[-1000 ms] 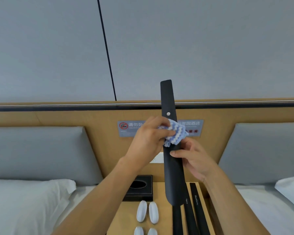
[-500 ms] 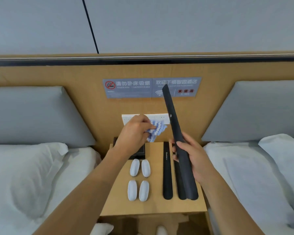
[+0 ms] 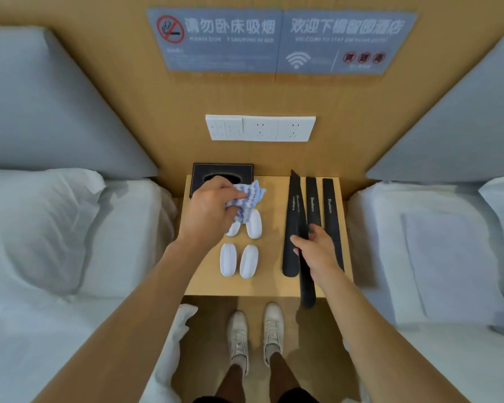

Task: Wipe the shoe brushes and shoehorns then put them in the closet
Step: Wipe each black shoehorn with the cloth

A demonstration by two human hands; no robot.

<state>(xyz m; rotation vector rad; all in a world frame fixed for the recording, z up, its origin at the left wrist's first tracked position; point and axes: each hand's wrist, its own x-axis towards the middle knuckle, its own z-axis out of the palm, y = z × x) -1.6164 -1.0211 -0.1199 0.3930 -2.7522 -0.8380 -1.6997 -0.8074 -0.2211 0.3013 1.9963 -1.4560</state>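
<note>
Right hand point(image 3: 317, 251) around black shoehorn point(image 3: 304, 274)

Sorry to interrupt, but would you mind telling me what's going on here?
A person stands at a nightstand between two beds. The left hand grips a blue-and-white cloth above four white brushes. The right hand holds one black shoehorn low over the nightstand, with three more shoehorns lying alongside.

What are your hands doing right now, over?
Left hand grips blue-white checked cloth. Right hand holds long black plastic shoehorn over wooden nightstand. Nothing blocking.
</note>
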